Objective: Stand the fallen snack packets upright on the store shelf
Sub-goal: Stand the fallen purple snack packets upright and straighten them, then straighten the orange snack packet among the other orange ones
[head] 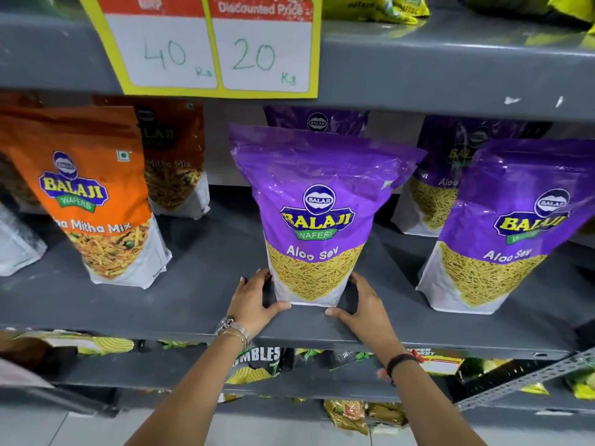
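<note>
My left hand (254,300) and right hand (362,304), half-open, cup the centre purple packet (317,217), one of four; two orange packets (87,194) stand at nine o'clock.

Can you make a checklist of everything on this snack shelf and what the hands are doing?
Surface: grey shelf, bare between the packets.
Job's things: purple packet upright at the centre front; another purple packet upright to its right, more purple ones behind; orange packet upright on the left, one behind it. No fallen packet seen here.
Clutter: nothing seen.
Grips: left hand and right hand cup the base of the centre packet, one at each side, thumbs in front.
Cables: nothing seen.
Surroundings: yellow price sign reading 40 and 20 on the shelf edge above; more snack bags on the shelves below.
</note>
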`<move>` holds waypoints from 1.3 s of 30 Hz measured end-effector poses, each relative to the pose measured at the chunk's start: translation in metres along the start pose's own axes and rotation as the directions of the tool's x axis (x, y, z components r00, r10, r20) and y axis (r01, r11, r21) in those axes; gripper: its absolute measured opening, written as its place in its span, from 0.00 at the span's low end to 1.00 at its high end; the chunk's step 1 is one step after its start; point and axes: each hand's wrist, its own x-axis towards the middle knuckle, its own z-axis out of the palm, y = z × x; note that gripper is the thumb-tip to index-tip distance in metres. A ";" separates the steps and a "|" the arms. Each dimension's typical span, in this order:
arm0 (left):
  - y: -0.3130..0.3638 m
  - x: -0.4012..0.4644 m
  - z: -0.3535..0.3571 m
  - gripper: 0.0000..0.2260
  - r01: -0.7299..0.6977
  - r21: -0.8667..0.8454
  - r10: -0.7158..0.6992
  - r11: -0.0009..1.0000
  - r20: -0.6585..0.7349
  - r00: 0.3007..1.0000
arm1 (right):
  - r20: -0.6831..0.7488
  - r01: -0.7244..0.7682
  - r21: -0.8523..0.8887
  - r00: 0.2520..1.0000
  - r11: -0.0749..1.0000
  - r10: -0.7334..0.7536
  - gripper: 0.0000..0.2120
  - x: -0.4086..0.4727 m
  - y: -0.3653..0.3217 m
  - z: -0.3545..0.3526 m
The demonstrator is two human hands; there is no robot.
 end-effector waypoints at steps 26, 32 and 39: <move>-0.228 0.005 -0.214 0.49 0.017 0.203 -0.004 0.979 -0.065 0.998 | 0.203 0.176 -0.139 0.968 0.975 -0.146 0.41 0.046 -0.171 0.252; -0.225 0.016 -0.205 0.40 0.045 0.099 -0.049 0.994 0.039 0.998 | 0.149 0.169 -0.171 0.978 0.971 -0.144 0.30 0.046 -0.179 0.251; -0.205 -0.004 -0.190 0.32 0.077 -0.053 -0.074 0.996 0.060 0.996 | 0.107 0.110 -0.191 0.990 0.976 -0.090 0.33 0.025 -0.164 0.234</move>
